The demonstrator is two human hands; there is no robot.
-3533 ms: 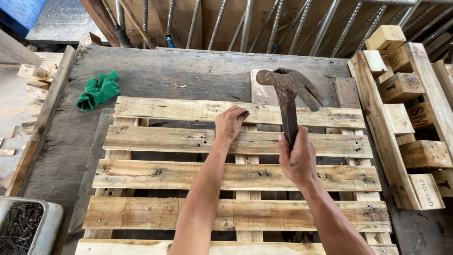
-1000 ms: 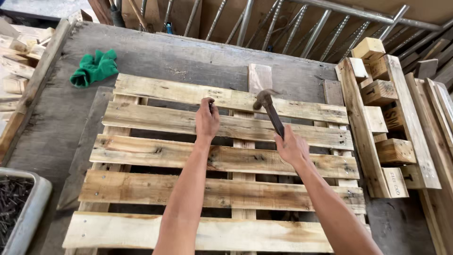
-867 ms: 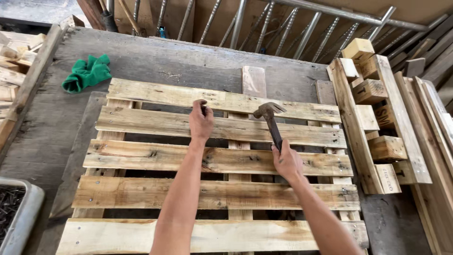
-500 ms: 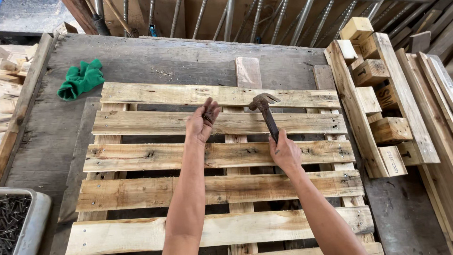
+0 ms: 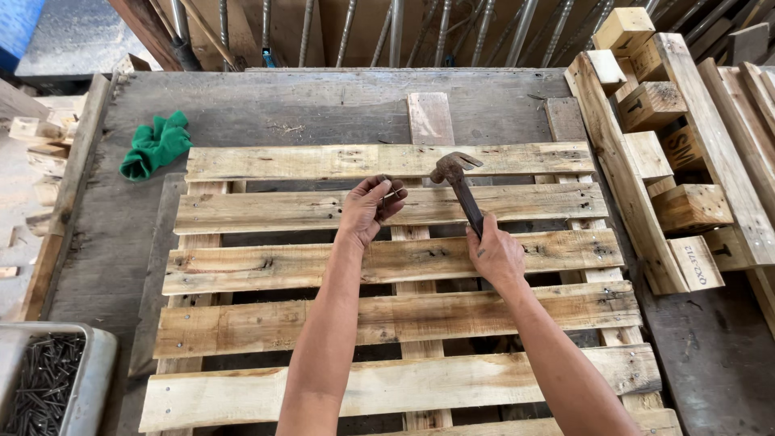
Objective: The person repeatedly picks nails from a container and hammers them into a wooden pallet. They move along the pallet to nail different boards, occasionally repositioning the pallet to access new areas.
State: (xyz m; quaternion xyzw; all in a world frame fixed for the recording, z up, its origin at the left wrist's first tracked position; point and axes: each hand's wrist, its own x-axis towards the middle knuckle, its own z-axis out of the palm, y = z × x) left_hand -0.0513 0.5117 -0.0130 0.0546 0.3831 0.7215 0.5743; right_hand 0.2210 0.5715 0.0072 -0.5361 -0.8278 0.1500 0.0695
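Observation:
A wooden pallet (image 5: 266,266) made of several rough slats lies flat on a dark work table. My right hand (image 5: 496,254) grips the handle of a rusty claw hammer (image 5: 457,178), whose head hovers over the second slat near the centre stringer. My left hand (image 5: 370,208) is over the same slat, just left of the hammer head, fingers curled around a few nails (image 5: 395,194).
A green cloth glove (image 5: 155,145) lies on the table at upper left. A metal tray of dark nails (image 5: 48,383) sits at lower left. Wooden blocks and a stringer assembly (image 5: 670,161) lie to the right. Metal rods and planks lean along the far edge.
The hammer head has come down from its raised position to just over the second slat. My left hand drew back slightly and now holds nails in curled fingers.

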